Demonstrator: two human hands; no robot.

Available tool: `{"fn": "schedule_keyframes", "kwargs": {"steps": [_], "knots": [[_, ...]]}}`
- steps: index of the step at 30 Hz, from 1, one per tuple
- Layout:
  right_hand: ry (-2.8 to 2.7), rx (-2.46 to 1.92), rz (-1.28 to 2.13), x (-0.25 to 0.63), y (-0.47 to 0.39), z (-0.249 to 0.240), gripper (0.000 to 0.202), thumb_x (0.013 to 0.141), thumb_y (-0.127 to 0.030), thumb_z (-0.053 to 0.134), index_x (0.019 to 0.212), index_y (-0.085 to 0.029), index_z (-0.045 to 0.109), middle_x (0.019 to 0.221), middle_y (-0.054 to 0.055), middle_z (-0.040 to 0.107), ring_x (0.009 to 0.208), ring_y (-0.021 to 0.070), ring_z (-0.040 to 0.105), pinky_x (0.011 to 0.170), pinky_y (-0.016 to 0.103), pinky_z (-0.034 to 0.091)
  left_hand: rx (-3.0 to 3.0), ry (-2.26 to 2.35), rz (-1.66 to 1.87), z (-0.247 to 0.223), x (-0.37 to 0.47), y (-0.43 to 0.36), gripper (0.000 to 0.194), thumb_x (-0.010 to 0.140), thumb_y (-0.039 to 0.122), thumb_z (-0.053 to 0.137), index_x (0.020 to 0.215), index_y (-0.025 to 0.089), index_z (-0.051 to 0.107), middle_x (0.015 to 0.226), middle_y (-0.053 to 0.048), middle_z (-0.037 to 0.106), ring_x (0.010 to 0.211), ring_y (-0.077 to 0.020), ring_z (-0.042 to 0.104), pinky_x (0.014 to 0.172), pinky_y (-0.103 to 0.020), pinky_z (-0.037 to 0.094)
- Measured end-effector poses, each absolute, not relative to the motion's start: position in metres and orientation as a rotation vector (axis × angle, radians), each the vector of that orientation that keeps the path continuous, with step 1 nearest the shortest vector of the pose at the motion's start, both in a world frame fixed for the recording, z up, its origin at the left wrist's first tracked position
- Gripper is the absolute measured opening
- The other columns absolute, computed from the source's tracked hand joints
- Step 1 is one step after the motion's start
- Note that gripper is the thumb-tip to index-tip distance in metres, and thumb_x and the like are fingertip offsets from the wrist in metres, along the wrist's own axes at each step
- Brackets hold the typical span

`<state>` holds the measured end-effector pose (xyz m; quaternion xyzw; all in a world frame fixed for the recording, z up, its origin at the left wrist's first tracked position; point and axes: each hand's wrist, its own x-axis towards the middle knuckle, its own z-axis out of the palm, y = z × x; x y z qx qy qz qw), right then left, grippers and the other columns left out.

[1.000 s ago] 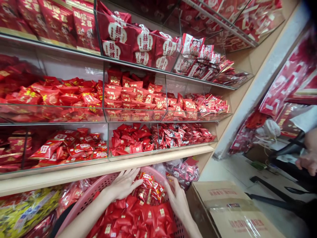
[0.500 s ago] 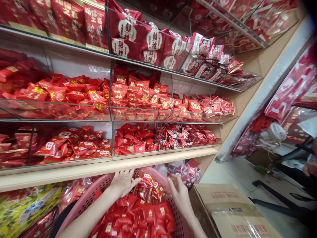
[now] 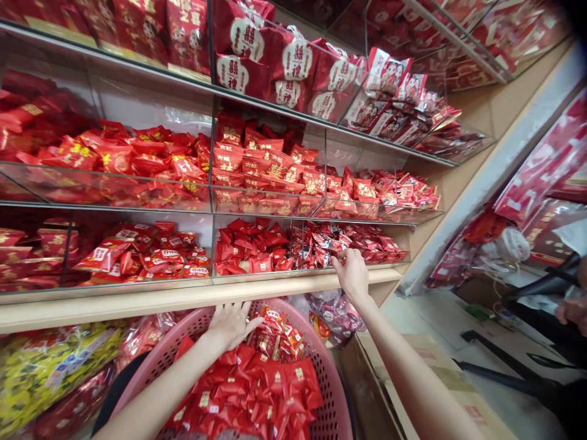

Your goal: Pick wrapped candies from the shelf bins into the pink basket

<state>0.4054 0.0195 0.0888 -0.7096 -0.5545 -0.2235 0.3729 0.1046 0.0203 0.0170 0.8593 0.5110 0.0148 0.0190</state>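
Note:
A pink perforated plastic basket filled with red candy packets stands below the lowest shelf board. At its far end lie smaller red and orange wrapped packets. My left hand, fingers spread and holding nothing, lies over the basket's far left rim. My right hand is raised to the glass front of the lowest bins, beside small dark red and black packets. Its fingers are slightly bent, with thumb and fingers apart, and no packet shows in them.
Glass-fronted shelves hold rows of red packets and larger red gift bags. Under the board are a yellow bag at left and clear bags of wrapped sweets. Cardboard boxes stand at right. Another person's hand shows at the far right.
My right hand has left the basket's right rim and moved up to the lowest shelf's glass front. My left hand stays on the far left rim. The view has shifted slightly.

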Motion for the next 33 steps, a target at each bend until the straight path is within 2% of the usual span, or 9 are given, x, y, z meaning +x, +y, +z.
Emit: {"fn": "schedule_keyframes", "kwargs": {"steps": [3,9,13,19,24,29,33], "knots": [[-1.354,-1.849,-0.544,0.405,0.025,0.091,0.017,0.078,-0.033,0.043,0.072,-0.019,0.051,0.083,0.007,0.054,0.072,0.0195,0.051,0.065,0.03,0.036,2.665,1.584,0.062,0.015,0.104,0.021,0.075,0.082,0.065,0.014,0.124,0.013,0.048,0.116,-0.017,0.058,0.104,-0.0346,0.052,0.088,-0.047,0.033],[-1.037,-1.714,-0.276,0.428,0.03,0.101,0.019,0.068,-0.035,0.053,0.059,-0.019,0.052,0.061,0.005,0.059,0.061,0.0194,0.053,0.066,0.031,0.038,2.647,1.585,0.053,0.016,0.103,0.02,0.073,0.082,0.064,0.014,0.124,0.014,0.047,0.118,-0.016,0.057,0.105,-0.0342,0.052,0.089,-0.047,0.032],[-0.935,-1.669,-0.217,0.446,0.029,0.106,0.023,0.069,-0.039,0.053,0.061,-0.017,0.054,0.059,0.004,0.059,0.058,0.0192,0.055,0.062,0.031,0.043,2.643,1.588,0.054,0.017,0.104,0.02,0.074,0.082,0.064,0.015,0.126,0.013,0.046,0.119,-0.017,0.057,0.105,-0.0349,0.051,0.09,-0.048,0.031],[-0.852,-1.306,0.088,0.425,-0.01,0.12,0.03,0.062,-0.043,0.066,0.069,-0.016,0.054,0.065,0.0,0.056,0.052,0.0128,0.054,0.052,0.028,0.048,2.613,1.552,0.028,0.02,0.104,0.02,0.08,0.08,0.068,0.011,0.128,0.012,0.043,0.124,-0.018,0.052,0.111,-0.0362,0.047,0.093,-0.05,0.029],[-1.17,-1.27,0.209,0.382,-0.047,0.119,0.029,0.069,-0.042,0.065,0.076,-0.016,0.056,0.074,0.003,0.06,0.062,0.0131,0.056,0.057,0.026,0.048,2.585,1.528,0.033,0.023,0.105,0.019,0.081,0.079,0.069,0.013,0.131,0.012,0.039,0.128,-0.019,0.049,0.114,-0.037,0.045,0.094,-0.052,0.027],[-1.281,-1.313,0.391,0.352,-0.065,0.105,0.027,0.073,-0.041,0.062,0.074,-0.015,0.055,0.065,0.001,0.057,0.056,0.0109,0.051,0.053,0.023,0.043,2.54,1.518,-0.021,0.026,0.104,0.019,0.082,0.08,0.068,0.011,0.135,0.012,0.034,0.135,-0.02,0.041,0.12,-0.0377,0.039,0.097,-0.053,0.023],[-1.635,-1.251,0.655,0.301,-0.098,0.086,0.02,0.084,-0.035,0.051,0.075,-0.017,0.054,0.073,0.002,0.059,0.068,0.0131,0.055,0.063,0.025,0.044,2.49,1.456,-0.037,0.028,0.102,0.021,0.085,0.077,0.071,0.007,0.138,0.015,0.028,0.14,-0.018,0.035,0.124,-0.0366,0.034,0.098,-0.052,0.021]]}}
